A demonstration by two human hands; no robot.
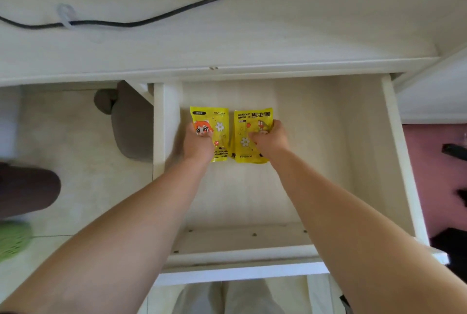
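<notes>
Left hand (199, 145): grips left packet (220, 118)
Right hand (271, 137): pinches right packet (252, 118)
Risk: slick packets may slip back into drawer (318, 162)

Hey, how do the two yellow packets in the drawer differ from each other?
The left packet lies with its print upright; the right packet is turned upside down. The left packet shows its cartoon face; the right hand covers the right packet's. Both are yellow hand warmers in the drawer.

The open drawer (394, 162) has free floor right of and nearer than the left hand-warmer packet (220, 121) and right hand-warmer packet (249, 118), far left. Its left wall (160, 137) stands close beside them; the desk top (278, 43) overhangs the far end.
</notes>
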